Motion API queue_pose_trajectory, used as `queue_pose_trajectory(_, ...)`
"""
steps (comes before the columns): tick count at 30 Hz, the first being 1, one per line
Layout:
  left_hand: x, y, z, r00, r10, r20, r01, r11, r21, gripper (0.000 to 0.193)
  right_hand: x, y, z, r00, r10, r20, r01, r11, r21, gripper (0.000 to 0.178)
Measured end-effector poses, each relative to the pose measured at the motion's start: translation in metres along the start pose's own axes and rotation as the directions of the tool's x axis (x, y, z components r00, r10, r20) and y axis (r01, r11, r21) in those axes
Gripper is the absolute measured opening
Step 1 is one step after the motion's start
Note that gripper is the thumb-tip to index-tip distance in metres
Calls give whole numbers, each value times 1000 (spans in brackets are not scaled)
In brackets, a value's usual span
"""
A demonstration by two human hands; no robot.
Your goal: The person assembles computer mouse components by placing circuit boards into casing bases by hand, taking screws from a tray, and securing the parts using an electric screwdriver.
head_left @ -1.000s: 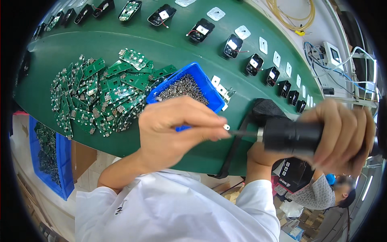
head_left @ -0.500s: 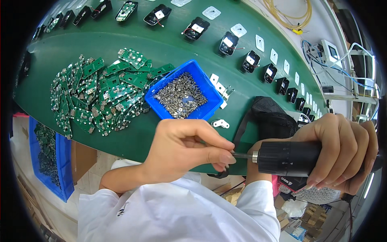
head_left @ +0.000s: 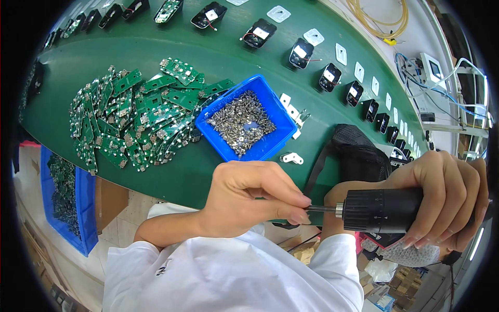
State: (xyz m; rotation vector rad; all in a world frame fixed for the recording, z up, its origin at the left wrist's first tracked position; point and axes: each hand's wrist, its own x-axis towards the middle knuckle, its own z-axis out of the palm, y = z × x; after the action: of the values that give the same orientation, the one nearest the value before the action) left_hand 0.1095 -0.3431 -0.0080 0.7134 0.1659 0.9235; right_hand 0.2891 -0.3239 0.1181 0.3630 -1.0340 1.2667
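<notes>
My right hand [head_left: 447,200] wraps round a black power screwdriver [head_left: 382,210], held level with its front end toward the left. A thin metal bit [head_left: 323,208] sticks out of its collar. The thumb and forefinger of my left hand [head_left: 254,200] pinch together at the tip of this bit; whether a screw is also between them is hidden. Just beyond my left hand stands a blue bin [head_left: 205,132] of small metal screws [head_left: 241,122]. Left of the bin lies a heap of green circuit boards [head_left: 140,114].
Black housings [head_left: 260,34] and white covers [head_left: 279,14] line the green table's [head_left: 218,57] far side. White brackets [head_left: 292,158] lie beside the bin, near a black mesh bag [head_left: 358,151]. Below the table edge at left, another blue bin [head_left: 88,208] holds circuit boards.
Both hands and the screwdriver have shifted slightly right and down in the picture. The tabletop things have also shifted in view. My left fingers still pinch at the bit's tip.
</notes>
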Motion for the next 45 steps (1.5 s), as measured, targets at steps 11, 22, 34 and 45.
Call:
queue_pose_trajectory(11,-5,-10,2,999,-9,-42,11,998,57,30,-3,-4,-1,999,45,11,-45,999,11,19)
queue_pose_trajectory(22,-3,-6,7,958,263,-114,-223,933,283,27,-5,-13,-2,997,57,-45,-64,985,-161,24)
queue_pose_trajectory(34,14,11,2,997,47,-68,-21,940,341,38,-2,-6,-15,987,110,-117,-139,949,-284,28)
queue_pose_trajectory(45,37,-2,-47,959,170,227,-202,-153,967,28,12,-10,-128,950,-163,-266,-147,518,-843,16)
